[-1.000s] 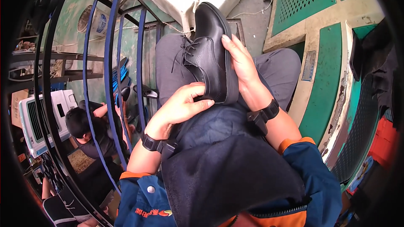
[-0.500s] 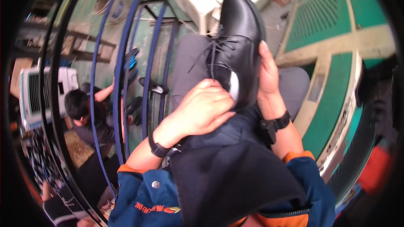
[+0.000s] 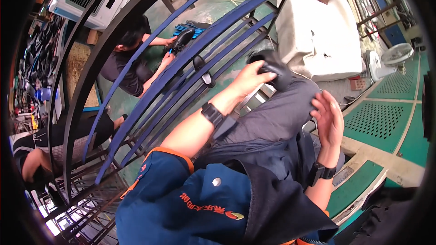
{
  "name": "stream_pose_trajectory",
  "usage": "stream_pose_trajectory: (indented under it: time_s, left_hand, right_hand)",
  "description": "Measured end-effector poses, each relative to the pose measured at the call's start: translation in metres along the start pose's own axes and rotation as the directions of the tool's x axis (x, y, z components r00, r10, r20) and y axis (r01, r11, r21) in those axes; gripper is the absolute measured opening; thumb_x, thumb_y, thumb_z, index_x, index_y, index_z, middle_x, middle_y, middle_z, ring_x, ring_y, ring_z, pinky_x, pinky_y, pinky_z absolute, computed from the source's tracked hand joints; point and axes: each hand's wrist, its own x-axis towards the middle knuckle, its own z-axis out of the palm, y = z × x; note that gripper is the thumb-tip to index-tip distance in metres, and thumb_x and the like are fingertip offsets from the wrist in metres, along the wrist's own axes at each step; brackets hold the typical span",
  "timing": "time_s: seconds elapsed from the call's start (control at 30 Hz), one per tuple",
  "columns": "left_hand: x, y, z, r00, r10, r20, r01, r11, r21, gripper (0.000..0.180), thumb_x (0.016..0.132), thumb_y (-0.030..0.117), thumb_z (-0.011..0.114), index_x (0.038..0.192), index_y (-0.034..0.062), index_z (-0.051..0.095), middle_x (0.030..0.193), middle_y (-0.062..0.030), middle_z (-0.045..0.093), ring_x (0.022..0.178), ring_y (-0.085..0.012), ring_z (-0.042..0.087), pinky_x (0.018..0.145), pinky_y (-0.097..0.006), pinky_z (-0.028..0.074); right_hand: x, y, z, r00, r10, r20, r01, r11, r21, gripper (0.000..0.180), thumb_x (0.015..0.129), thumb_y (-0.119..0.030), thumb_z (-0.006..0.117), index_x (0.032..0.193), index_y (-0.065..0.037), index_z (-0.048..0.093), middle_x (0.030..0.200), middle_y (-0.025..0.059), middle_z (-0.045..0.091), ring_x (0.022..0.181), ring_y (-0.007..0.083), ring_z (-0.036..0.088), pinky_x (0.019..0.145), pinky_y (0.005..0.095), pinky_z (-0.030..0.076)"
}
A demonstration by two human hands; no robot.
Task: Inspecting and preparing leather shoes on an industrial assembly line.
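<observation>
A black leather shoe (image 3: 282, 73), partly blurred, is gripped in my left hand (image 3: 255, 77), with the thumb across it. It is held beyond my grey-trousered knee, close to the blue rails. How the laces lie is hidden from this angle. My right hand (image 3: 329, 117) is raised beside the other side of that knee, fingers apart and slightly bent, with nothing in it.
Rack rails (image 3: 213, 27) in blue and black slant across the left. Beyond them a crouching person (image 3: 129, 66) handles a black shoe (image 3: 181, 41). Another dark shoe (image 3: 200, 66) is near the rails. A white-covered table (image 3: 318, 31), fan (image 3: 396, 54) and green perforated panel (image 3: 377, 120) lie right.
My left hand has carried the shoe forward and to the left, off my lap. My right hand has let go of it. The view has turned, bringing the white-covered table to the right.
</observation>
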Motion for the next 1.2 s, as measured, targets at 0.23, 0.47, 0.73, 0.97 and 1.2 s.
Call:
stream_pose_trajectory:
  time_s: [0.23,0.47,0.73,0.97,1.2]
  left_hand:
    - [0.009,-0.143,-0.105,0.945,-0.324,-0.054,0.325,0.945,0.032,0.030,0.087,0.011,0.068,0.116,0.0039,0.065,0.110,-0.0038,0.067,0.106,-0.0153,0.060,0.099,-0.031,0.043]
    - [0.008,-0.233,-0.157,0.807,-0.548,-0.220,0.587,0.700,0.406,0.033,0.079,0.016,0.076,0.108,0.0018,0.068,0.104,-0.0086,0.070,0.097,-0.0190,0.064,0.087,-0.034,0.048]
    - [-0.053,-0.240,-0.229,0.693,-0.367,-0.620,0.686,0.072,0.724,0.039,0.081,0.020,0.062,0.116,0.0038,0.066,0.119,-0.0178,0.068,0.111,-0.0346,0.065,0.096,-0.044,0.051]
    - [-0.095,-0.257,-0.248,0.576,-0.470,-0.669,0.817,0.368,0.444,0.086,0.085,0.039,0.067,0.153,0.0021,0.028,0.147,-0.0239,0.045,0.134,-0.0362,0.047,0.116,-0.039,0.033]
    - [-0.034,-0.209,-0.167,0.949,-0.214,-0.232,0.315,0.608,0.729,0.042,0.090,0.030,0.064,0.124,0.0050,0.063,0.110,-0.0147,0.071,0.101,-0.0284,0.068,0.088,-0.036,0.052]
  right_hand:
    - [-0.039,0.015,-0.060,0.974,0.143,-0.174,-0.126,0.987,0.103,0.044,0.101,-0.029,0.052,0.134,-0.001,0.054,0.118,0.0137,0.067,0.100,0.0220,0.068,0.082,0.0330,0.058]
    - [-0.079,0.030,-0.076,0.880,0.246,-0.407,-0.186,0.966,0.182,0.038,0.101,-0.027,0.053,0.128,-0.001,0.058,0.107,0.0141,0.071,0.090,0.0236,0.071,0.075,0.0341,0.061]
    - [-0.072,0.026,-0.071,0.840,0.278,-0.466,-0.293,0.955,0.042,0.039,0.101,-0.027,0.054,0.127,0.001,0.058,0.103,0.0145,0.071,0.086,0.0219,0.071,0.072,0.0320,0.061]
    - [-0.045,0.037,-0.052,0.878,0.293,-0.378,-0.347,0.934,-0.082,0.040,0.101,-0.025,0.055,0.129,0.003,0.056,0.106,0.0150,0.070,0.088,0.0218,0.070,0.075,0.0312,0.059]
    - [-0.020,-0.007,-0.028,0.935,0.304,-0.181,-0.352,0.846,-0.401,0.037,0.100,-0.021,0.056,0.128,0.001,0.058,0.107,0.0124,0.069,0.091,0.0180,0.068,0.080,0.0290,0.054]
